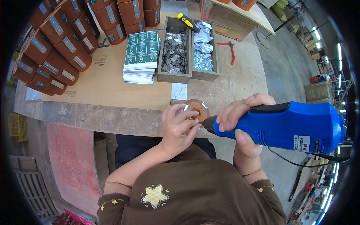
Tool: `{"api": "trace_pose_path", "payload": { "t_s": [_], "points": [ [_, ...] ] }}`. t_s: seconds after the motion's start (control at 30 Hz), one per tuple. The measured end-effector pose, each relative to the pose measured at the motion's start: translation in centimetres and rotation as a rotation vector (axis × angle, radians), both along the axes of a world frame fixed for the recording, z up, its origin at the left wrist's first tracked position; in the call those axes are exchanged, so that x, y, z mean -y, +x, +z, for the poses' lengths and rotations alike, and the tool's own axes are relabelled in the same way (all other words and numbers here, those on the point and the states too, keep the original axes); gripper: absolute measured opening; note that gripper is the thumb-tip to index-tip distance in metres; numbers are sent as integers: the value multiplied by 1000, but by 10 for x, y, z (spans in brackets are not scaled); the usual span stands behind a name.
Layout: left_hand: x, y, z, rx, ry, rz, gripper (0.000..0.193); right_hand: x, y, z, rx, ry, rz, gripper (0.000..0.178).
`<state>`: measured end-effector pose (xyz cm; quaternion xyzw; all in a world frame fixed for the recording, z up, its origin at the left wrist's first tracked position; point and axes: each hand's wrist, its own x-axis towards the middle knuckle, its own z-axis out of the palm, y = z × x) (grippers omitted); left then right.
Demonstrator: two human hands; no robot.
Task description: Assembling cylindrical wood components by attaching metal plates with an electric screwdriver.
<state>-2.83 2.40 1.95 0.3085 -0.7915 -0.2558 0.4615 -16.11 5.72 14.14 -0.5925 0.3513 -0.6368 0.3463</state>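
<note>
My right hand (245, 120) is wrapped round a blue electric screwdriver (300, 125) lying nearly level. Its dark nose points left and meets the fingertips of my left hand (180, 125). Those fingers are pinched at the bit, in front of a round terracotta-brown piece (200, 107) at the table's front edge. A small silvery metal piece (186, 107) shows between the fingers. What exactly sits in the pinch at the bit is too small and covered to name.
Behind stand two joined wooden boxes: one holds flat metal pieces (174, 54), the other screws (203, 62), crumpled plastic and a yellow-black screwdriver (187, 22). A stack of green-white cards (140, 52), red-handled pliers (231, 52) and stacked terracotta pots (63, 45) surround them. A cord (300, 165) hangs at right.
</note>
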Motion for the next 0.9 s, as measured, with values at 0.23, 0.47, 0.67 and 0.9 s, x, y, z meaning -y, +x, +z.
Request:
{"api": "trace_pose_path", "payload": {
  "t_s": [0.23,0.47,0.67,0.9],
  "points": [
    [-1,0,0,-1,16,-4,12,1,-1,-1,-115,-20,-31,48],
    [-2,4,1,60,19,-14,12,5,-1,-1,-21,23,-55,48],
    [-4,8,0,76,35,-57,22,5,-1,-2,-66,22,-8,49],
    [-4,11,-5,106,4,-46,28,9,-9,-3,-192,-23,105,49]
  ]
}}
